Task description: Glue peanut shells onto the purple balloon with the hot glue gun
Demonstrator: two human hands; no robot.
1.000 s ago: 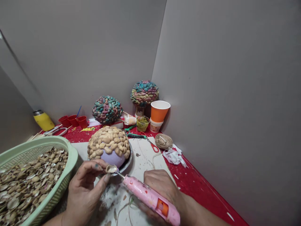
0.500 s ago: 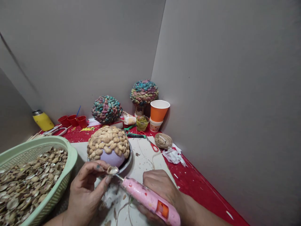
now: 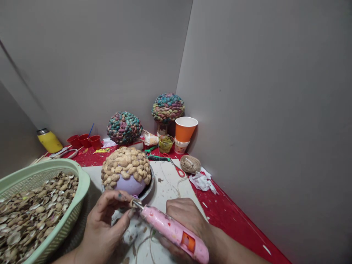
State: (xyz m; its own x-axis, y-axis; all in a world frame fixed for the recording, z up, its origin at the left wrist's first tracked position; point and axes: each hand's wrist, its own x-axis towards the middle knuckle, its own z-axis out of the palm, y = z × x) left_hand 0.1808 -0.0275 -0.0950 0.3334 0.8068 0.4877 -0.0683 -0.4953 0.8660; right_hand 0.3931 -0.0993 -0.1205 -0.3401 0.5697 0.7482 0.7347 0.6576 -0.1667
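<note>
A small peanut shell (image 3: 133, 202) is pinched between the thumb and fingers of my left hand (image 3: 106, 222). My right hand (image 3: 185, 218) is wrapped around a pink hot glue gun (image 3: 172, 231) with an orange part on its side. The gun's metal nozzle meets the shell. Just beyond my hands, a purple balloon (image 3: 129, 185) sits in a round metal bowl (image 3: 151, 185). Peanut shells (image 3: 125, 161) cover its upper part, while the lower front is bare purple.
A green basket (image 3: 84, 179) of shells stands at left. Behind are two coloured shell-covered balls (image 3: 124, 127), red cups (image 3: 95, 142), an orange cup (image 3: 186, 130), a yellow bottle (image 3: 50, 140), scissors (image 3: 178, 168), twine (image 3: 190, 164) and crumpled tissue (image 3: 202, 181). Grey walls enclose the table.
My left hand has shifted slightly right and turned the shell, bringing it closer over the nozzle tip. The glue gun has barely moved; the balloon stays in its bowl.
</note>
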